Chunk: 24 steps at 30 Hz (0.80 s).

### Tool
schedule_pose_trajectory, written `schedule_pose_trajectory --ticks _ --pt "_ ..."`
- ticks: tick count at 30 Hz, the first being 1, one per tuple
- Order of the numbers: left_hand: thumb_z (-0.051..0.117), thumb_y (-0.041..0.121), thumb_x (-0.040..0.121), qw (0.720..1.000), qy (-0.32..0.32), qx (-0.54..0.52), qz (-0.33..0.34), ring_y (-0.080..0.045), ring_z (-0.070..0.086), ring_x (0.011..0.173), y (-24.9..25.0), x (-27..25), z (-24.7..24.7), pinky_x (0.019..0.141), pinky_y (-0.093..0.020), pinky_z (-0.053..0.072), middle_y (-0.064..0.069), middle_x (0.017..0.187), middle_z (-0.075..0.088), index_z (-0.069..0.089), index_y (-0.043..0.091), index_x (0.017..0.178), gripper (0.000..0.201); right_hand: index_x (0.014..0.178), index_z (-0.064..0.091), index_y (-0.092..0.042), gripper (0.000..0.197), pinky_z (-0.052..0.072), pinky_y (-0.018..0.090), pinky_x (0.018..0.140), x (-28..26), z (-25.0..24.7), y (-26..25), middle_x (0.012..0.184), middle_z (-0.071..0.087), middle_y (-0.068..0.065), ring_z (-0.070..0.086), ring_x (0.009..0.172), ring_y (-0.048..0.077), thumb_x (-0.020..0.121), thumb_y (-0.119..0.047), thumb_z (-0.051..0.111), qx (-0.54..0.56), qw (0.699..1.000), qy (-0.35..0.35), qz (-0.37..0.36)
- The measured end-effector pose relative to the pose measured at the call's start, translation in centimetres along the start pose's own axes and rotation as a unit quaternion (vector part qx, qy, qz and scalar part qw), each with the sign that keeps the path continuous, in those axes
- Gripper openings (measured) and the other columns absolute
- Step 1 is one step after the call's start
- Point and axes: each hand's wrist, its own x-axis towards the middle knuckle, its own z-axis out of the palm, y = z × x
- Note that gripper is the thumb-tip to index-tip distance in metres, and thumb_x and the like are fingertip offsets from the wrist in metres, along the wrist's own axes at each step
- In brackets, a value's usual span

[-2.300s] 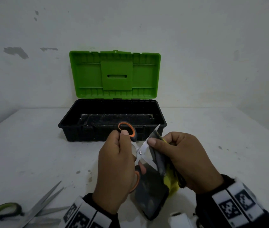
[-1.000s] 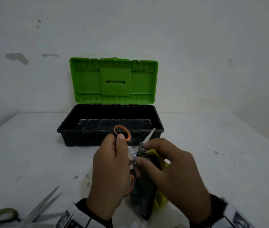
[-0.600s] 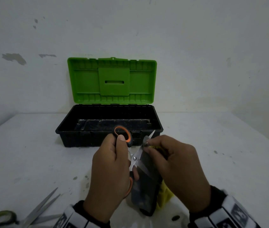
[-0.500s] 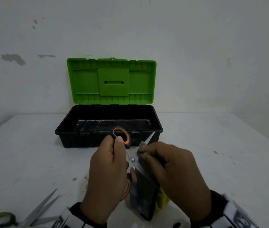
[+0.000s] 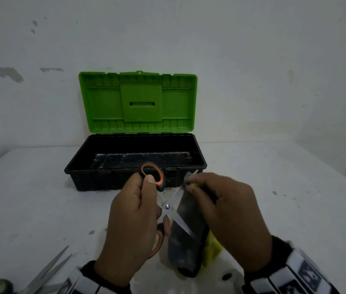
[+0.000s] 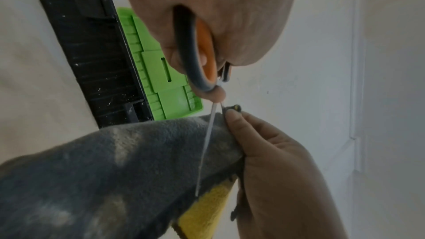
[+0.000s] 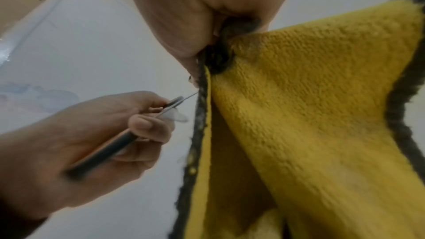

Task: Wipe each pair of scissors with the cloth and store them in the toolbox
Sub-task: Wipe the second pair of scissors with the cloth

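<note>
Orange-handled scissors [image 5: 169, 206], blades apart, sit in the left hand [image 5: 133, 221] grip near the toolbox [image 5: 95, 177]; the right hand [image 5: 229, 217] pinches the cloth [image 5: 187, 240] around the far blade.

I count two pairs of scissors: one orange-handled pair [image 5: 169, 206] held up with its blades spread, and one green-handled pair [image 5: 26, 281] lying on the worktop [image 5: 273, 187] at the lower left edge, partly cut off by the frame. I see one cloth [image 5: 186, 236], grey on one face and yellow on the other. There is one toolbox [image 5: 135, 166], black with one green lid [image 5: 138, 102] standing open. Two hands are in view, one left hand [image 5: 131, 219] and one right hand [image 5: 229, 213].
</note>
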Motion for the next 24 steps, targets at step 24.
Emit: schedule_pose_trajectory --ticks 24 --pt "0.036 0.039 0.099 1.0 0.019 0.015 -0.019 -0.027 0.041 0.045 -0.3 -0.1 0.1 0.037 -0.019 0.033 -0.03 0.06 0.049 0.05 0.013 0.077 0.036 0.078 0.065 -0.023 0.012 0.048 0.009 0.058 -0.3 0.3 -1.1 0.071 0.069 -0.011 0.067 0.067 0.004 0.085 -0.018 0.073 0.151 0.982 0.037 0.11"
